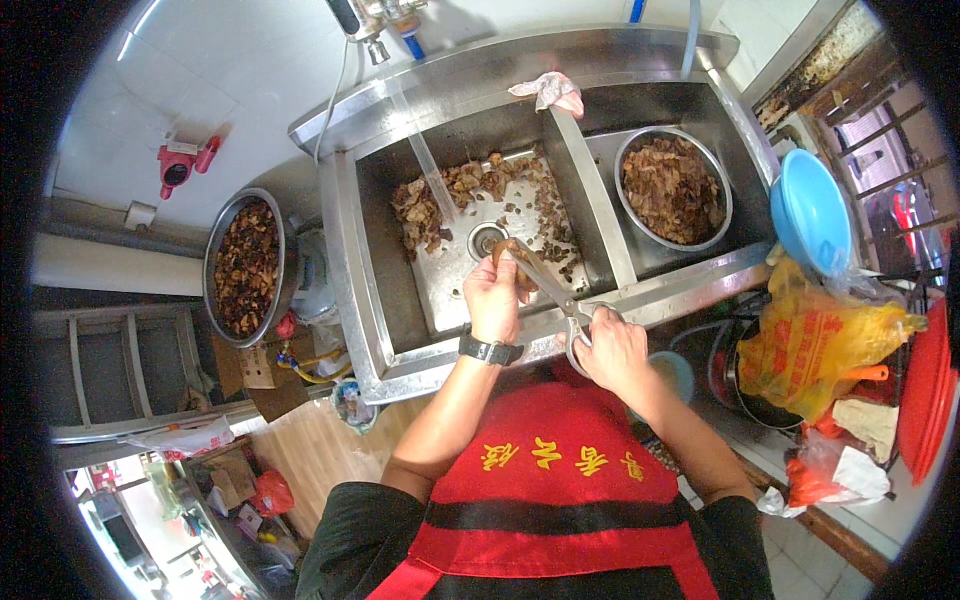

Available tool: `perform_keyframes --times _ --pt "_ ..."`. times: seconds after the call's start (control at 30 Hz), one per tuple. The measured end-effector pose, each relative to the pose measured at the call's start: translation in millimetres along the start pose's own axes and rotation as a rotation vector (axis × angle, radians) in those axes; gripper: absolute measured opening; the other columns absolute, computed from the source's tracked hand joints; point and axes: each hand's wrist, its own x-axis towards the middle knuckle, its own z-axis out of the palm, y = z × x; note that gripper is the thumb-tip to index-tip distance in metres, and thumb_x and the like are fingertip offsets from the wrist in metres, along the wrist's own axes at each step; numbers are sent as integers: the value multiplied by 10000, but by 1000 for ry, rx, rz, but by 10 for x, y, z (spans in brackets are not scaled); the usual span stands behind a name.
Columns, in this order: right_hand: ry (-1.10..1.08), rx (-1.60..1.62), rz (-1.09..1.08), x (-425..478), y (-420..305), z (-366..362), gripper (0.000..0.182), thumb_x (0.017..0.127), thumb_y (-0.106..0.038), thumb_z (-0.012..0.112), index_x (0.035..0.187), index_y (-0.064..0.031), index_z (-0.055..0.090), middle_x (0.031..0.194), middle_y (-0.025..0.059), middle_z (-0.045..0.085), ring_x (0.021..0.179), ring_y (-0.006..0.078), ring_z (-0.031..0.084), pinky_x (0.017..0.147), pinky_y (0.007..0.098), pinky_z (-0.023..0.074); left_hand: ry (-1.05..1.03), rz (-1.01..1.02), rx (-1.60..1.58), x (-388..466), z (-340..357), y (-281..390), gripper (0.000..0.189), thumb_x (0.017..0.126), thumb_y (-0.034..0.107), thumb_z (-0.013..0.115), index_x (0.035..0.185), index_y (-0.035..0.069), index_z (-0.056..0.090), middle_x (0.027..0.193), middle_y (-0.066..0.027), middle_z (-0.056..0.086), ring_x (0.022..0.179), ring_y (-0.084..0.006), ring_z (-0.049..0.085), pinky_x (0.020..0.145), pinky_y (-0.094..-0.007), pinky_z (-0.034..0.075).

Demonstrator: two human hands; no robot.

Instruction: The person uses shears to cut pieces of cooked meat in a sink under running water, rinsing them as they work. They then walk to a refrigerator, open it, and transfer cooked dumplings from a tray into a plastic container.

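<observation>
My left hand point(495, 301), with a dark watch on its wrist, holds a brown mushroom-like piece point(529, 281) over the front of the left sink basin point(450, 300). In my right hand point(613, 349) are the handles of metal scissors point(564, 298). Their blades reach up and left to the held piece; whether they are fully closed on it cannot be told. Below, brown mushroom-like pieces point(420, 214) heap along the basin's back and left, and small dark trimmings point(551, 236) lie scattered on the right side. The drain point(487, 238) is just beyond my left hand.
A steel bowl point(731, 206) of brown pieces stands in the right basin. Another full steel bowl point(281, 300) is left of the sink. A pinkish cloth point(556, 91) drapes the divider's back end. Blue basins point(810, 210) and a yellow plastic bag point(817, 337) crowd the right side.
</observation>
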Motion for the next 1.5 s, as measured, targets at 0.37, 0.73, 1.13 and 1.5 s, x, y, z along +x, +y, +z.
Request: perform_keyframes --times 0.37,0.73,1.13,1.5 --pt "-101 240 12 63 27 181 504 806 -493 582 743 7 598 669 200 620 653 338 634 603 410 503 46 4 7 142 -234 -89 183 934 174 496 865 36 595 655 -2 557 502 -77 472 439 -216 382" --pt "-165 1085 451 -293 505 246 376 907 -352 527 656 -73 501 502 -12 469 365 91 464 343 239 363 -101 -107 -348 678 -690 82 179 888 200 456 1004 91 538 940 -112 612 790 -253 628 616 -359 545" --pt "-43 1342 537 -542 913 251 356 908 -316 543 617 -117 499 496 -35 472 371 72 453 342 229 364 176 -207 -90 1305 -523 -228 496 859 537 513 557 199 310 465 70 242 369 -84 213 351 -251 166" --pt "-47 1239 785 -720 1222 120 381 845 -369 616 597 -113 481 526 -27 462 457 78 413 425 276 341 54 187 718 1704 468 -752 460 891 421 521 552 116 469 498 45 355 449 -81 310 427 -280 242"
